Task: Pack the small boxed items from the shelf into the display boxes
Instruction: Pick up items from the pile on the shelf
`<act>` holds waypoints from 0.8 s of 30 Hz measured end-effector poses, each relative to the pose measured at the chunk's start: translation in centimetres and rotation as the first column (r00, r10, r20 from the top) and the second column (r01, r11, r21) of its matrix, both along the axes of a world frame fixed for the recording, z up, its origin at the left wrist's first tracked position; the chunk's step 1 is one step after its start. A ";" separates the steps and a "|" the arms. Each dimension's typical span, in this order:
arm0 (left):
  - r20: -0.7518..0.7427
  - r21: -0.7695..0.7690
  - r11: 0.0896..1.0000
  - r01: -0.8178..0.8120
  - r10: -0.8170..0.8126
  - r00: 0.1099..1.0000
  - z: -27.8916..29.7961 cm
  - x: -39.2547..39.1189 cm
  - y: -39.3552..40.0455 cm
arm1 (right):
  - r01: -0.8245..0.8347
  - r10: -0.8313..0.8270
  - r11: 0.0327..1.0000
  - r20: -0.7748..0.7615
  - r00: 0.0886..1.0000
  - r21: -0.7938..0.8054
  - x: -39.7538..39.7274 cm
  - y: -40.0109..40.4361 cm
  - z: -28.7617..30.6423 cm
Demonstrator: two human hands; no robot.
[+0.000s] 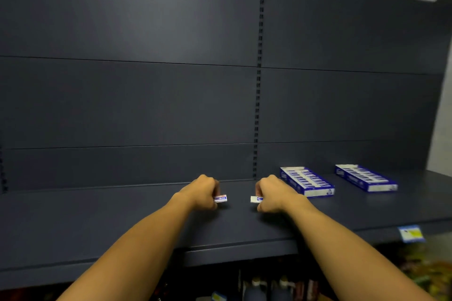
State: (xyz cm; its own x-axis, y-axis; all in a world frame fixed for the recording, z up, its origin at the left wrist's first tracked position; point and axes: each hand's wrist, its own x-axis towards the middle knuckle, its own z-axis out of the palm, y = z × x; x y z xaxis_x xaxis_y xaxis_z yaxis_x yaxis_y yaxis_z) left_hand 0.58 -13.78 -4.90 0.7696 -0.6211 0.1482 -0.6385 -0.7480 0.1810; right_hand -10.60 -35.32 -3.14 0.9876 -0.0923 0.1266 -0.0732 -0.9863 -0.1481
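Two hands: left grip (204,192), right grip (270,194) | each clamps one small box (220,198) (256,199) | two display boxes (307,181) (366,177)

blue-and-white print on display boxes (307,181) too blurred to read, shelf-edge price tag (411,234) illegible

A shop aisle. Dark grey metal retail shelving (146,215) fills the view, with a slotted upright (257,105) between back panels. A blue and yellow price label (411,234) clips to the shelf edge. Stocked bottles (256,287) and colourful packaged goods (430,273) sit on the level below.
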 end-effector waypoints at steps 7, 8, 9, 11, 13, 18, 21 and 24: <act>-0.054 -0.056 0.987 0.150 -0.153 0.987 -0.1 -2.5 -7.6 | 0.186 -0.186 0.983 0.037 0.982 0.001 -6.1 -6.1 -0.4; -0.052 -0.054 0.984 0.170 -0.173 0.983 0.0 -3.0 -8.7 | 0.212 -0.212 0.977 0.047 0.976 0.005 -6.8 -7.0 -0.4; -0.046 -0.051 0.981 0.190 -0.192 0.980 0.2 -3.5 -9.7 | 0.236 -0.236 0.972 0.058 0.970 0.011 -7.5 -8.1 -0.3; -0.026 -0.034 0.974 0.225 -0.225 0.974 0.5 -4.6 -11.7 | 0.275 -0.276 0.961 0.072 0.958 0.024 -8.8 -9.9 -0.2; -0.012 -0.014 0.968 0.250 -0.250 0.968 0.8 -5.6 -13.5 | 0.296 -0.297 0.955 0.069 0.952 0.022 -10.1 -11.5 -0.2; 0.020 0.033 0.957 0.288 -0.289 0.957 1.3 -8.3 -17.5 | 0.317 -0.319 0.948 0.085 0.944 0.043 -13.1 -15.4 -0.5; 0.047 0.035 0.957 0.287 -0.289 0.956 1.5 -9.8 -19.7 | 0.307 -0.313 0.949 0.090 0.946 0.069 -14.7 -17.9 -0.3; 0.045 0.025 0.959 0.282 -0.283 0.958 1.6 -11.1 -22.0 | 0.301 -0.306 0.951 0.087 0.948 0.064 -16.1 -20.5 0.0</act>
State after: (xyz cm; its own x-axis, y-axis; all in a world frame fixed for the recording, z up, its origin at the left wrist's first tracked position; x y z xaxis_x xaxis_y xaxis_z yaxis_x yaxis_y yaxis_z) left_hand -10.56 -35.76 -3.26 0.5549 -0.8150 0.1668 -0.8317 -0.5391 0.1331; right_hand -26.65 -55.78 -3.17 0.8958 -0.3942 0.2055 -0.3511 -0.9109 -0.2168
